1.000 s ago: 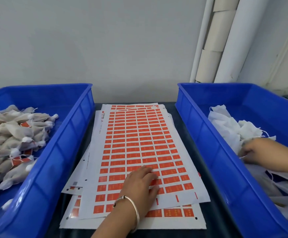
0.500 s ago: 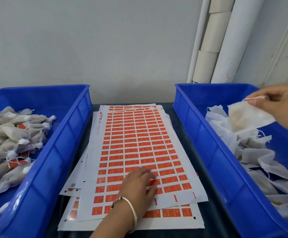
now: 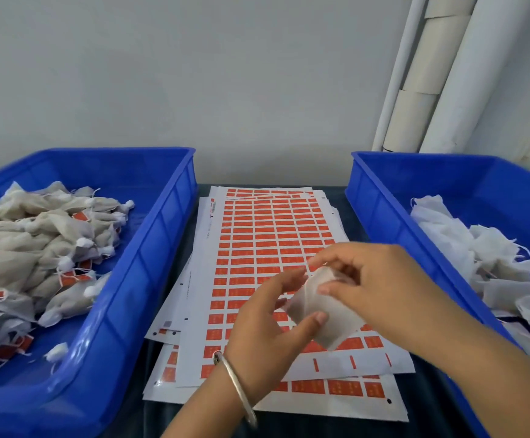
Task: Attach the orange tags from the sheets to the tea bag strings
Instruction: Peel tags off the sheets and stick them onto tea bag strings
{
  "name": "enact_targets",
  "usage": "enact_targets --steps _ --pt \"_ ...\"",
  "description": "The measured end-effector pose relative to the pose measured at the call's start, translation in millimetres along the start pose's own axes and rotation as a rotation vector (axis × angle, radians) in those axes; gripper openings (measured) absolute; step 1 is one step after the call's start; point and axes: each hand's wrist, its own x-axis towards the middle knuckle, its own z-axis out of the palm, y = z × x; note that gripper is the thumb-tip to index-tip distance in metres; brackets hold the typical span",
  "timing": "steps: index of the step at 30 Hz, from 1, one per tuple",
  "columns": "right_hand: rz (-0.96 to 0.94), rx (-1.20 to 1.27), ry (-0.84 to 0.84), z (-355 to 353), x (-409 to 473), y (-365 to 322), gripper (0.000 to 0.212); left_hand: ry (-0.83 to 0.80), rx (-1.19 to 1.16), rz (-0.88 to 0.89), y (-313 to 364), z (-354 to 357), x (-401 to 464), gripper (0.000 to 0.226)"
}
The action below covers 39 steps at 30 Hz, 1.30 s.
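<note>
Head view, places given from the stack of tag sheets (image 3: pixel 267 248).

- Stack of tag sheets: white sheets printed with rows of orange tags (image 3: pixel 259 237), fanned loosely on the dark table (image 3: pixel 428 403), between two bins.
- Tea bag (image 3: pixel 317 311): one pale bag, held above the near part of the stack, clear of the paper. Its string cannot be made out.
- Left hand (image 3: pixel 267 330): over the near end of the stack, grip curled, thumb pressing the bag's lower face, fingers behind it. Silver bangle (image 3: pixel 238 387) on the wrist.
- Right hand (image 3: pixel 371 279): just right of the left hand, grip closed in a pinch on the bag's upper edge.
- Left blue bin (image 3: pixel 150 267): left of the stack, holding tea bags with orange tags attached (image 3: pixel 52 248).
- Right blue bin (image 3: pixel 393 235): right of the stack, holding white untagged tea bags (image 3: pixel 478 254).
- White pipes (image 3: pixel 428 74): against the wall beyond the stack's far right corner.
</note>
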Motion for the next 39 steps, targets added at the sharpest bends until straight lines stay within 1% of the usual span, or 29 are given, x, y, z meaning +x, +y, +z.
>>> enact_targets --steps 3,6,9,11,12,15,19,23,26,27,29,31,33,35,37,39 --pt "0.033 0.105 -0.032 19.9 -0.6 0.5 0.039 0.073 0.043 0.016 -7.1 -2.1 0.7 0.016" --pt "0.109 0.21 0.008 32.6 -2.8 5.7 0.039 0.102 -0.08 -0.054 -14.6 -5.2 0.5 0.011" --pt "0.204 0.302 0.032 40.5 -5.8 15.5 0.027 0.112 -0.208 -0.112 -18.4 -6.5 0.2 0.008" --pt "0.24 0.317 0.04 46.1 -7.7 22.8 0.013 0.118 -0.23 -0.11 -19.8 -6.4 0.2 0.018" --pt "0.251 0.314 0.043 48.8 -8.4 26.3 0.01 0.122 -0.226 -0.106 -20.7 -6.6 0.2 0.019" --pt "0.28 0.32 0.036 55.7 -9.5 33.8 0.011 0.141 -0.176 -0.104 -22.8 -8.9 0.8 0.02" --pt "0.297 0.313 0.023 60.9 -10.1 38.5 0.014 0.134 -0.031 -0.057 -20.9 -16.6 2.8 0.022" --pt "0.265 0.333 -0.029 65.8 -8.2 27.5 0.008 0.08 0.152 0.064 -14.2 -23.5 6.4 0.03" --pt "0.24 0.403 0.015 68.8 -4.3 15.8 0.012 0.097 0.258 0.193 -10.8 -26.8 8.5 0.036" --pt "0.24 0.423 0.035 69.7 -3.0 13.6 0.015 0.109 0.28 0.227 -9.7 -28.1 8.8 0.033" --pt "0.24 0.422 0.04 71.6 -0.8 13.0 0.011 0.153 0.308 0.273 -7.8 -31.3 9.0 0.024" --pt "0.232 0.391 0.019 72.7 -0.8 14.5 0.005 0.203 0.321 0.277 -5.2 -35.3 9.2 0.026" --pt "0.217 0.368 0.021 72.9 -3.0 17.1 0.011 0.222 0.328 0.24 -2.3 -39.9 9.8 0.033" --pt "0.222 0.359 0.024 72.3 -5.3 20.2 0.015 0.201 0.333 0.198 -1.7 -45.7 12.1 0.039" --pt "0.243 0.366 0.023 72.0 -7.9 24.9 0.015 0.204 0.352 0.166 -3.5 -53.6 16.1 0.034" --pt "0.272 0.387 0.014 72.3 -10.1 29.0 0.012 0.249 0.376 0.147 -5.4 -62.0 20.1 0.026"
